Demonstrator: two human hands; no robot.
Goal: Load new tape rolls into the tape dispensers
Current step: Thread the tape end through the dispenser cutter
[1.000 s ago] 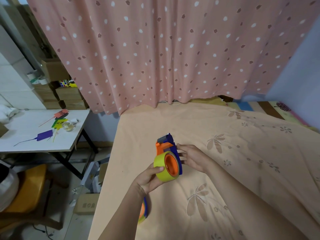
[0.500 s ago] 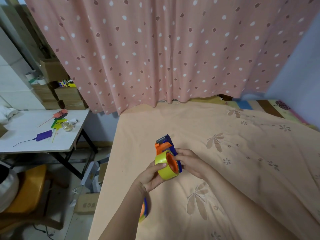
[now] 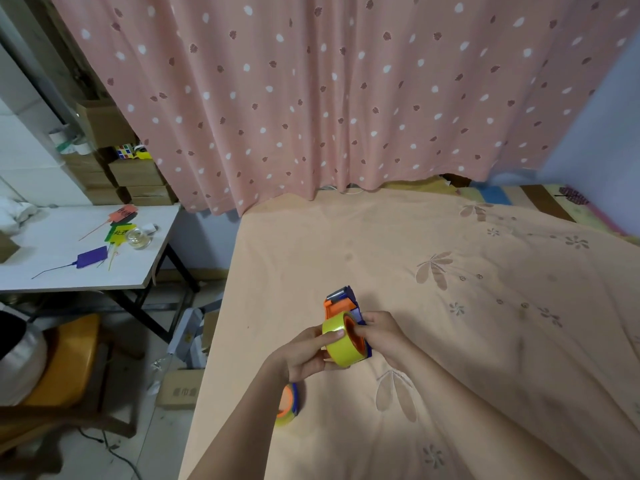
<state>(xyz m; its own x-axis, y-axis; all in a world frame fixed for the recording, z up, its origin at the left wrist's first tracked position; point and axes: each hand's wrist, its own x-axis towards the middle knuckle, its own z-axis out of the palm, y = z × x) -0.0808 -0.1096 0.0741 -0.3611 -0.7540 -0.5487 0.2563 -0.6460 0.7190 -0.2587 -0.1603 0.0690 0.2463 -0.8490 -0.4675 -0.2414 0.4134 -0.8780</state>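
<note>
- Head view: the left hand [image 3: 304, 355] is gripping a yellow roll of adhesive tape [image 3: 337, 342], with the thumb lying across the roll's outer band and the other fingers curling under it.
- The roll is sitting against the orange hub of an orange-and-blue plastic hand-held tape dispenser [image 3: 343, 306], whose grey cutter end is pointing away from the person (how far the roll is seated on the hub is not clear from this angle).
- The right hand [image 3: 384, 336] is holding the dispenser from the far side, its fingers wrapping around the blue back plate and touching the rim of the roll.
- Both hands and the dispenser are hovering just above a peach-coloured bed sheet with a pale flower print [image 3: 467, 306], near its left edge.
- A second orange-and-blue dispenser carrying a yellow roll [image 3: 288, 403] is lying on the sheet beneath the left wrist, partly hidden by the forearm.
- A pink curtain with white dots and dark leaf marks [image 3: 311, 98] is hanging behind the bed.
- To the left, a white table with black legs [image 3: 52, 271] is carrying a purple tag on a cord [image 3: 91, 257], a small clear glass jar [image 3: 138, 237] and some coloured tags.
- Brown cardboard boxes [image 3: 138, 173] are standing stacked at the back of that table, with a colour puzzle cube [image 3: 124, 151] on top.
- A yellow chair [image 3: 69, 355] is standing under the table.
</note>
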